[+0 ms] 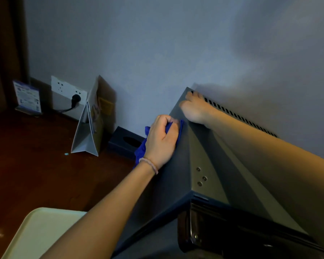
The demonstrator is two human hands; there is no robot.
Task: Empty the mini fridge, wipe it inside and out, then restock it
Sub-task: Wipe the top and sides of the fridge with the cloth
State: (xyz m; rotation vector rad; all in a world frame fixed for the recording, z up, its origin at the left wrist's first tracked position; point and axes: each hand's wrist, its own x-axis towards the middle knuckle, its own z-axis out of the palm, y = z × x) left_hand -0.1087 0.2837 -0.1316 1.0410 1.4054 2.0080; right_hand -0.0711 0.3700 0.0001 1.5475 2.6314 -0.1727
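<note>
The grey mini fridge [209,165] fills the right half of the view, seen from above, with a row of vent slots along its back edge by the wall. My left hand [162,139] presses a blue cloth [141,149] against the fridge's left side near the top edge. My right hand [194,107] lies flat on the top near the back left corner, fingers apart and empty. The fridge's dark door [232,232] shows at the bottom right.
The fridge stands on a dark wooden surface [36,165]. A folded grey paper bag [91,126] and a dark tissue box [124,142] stand by the wall to the left. A wall socket with a black plug [76,99], a small card stand [27,96], and a pale tray [41,232] are nearby.
</note>
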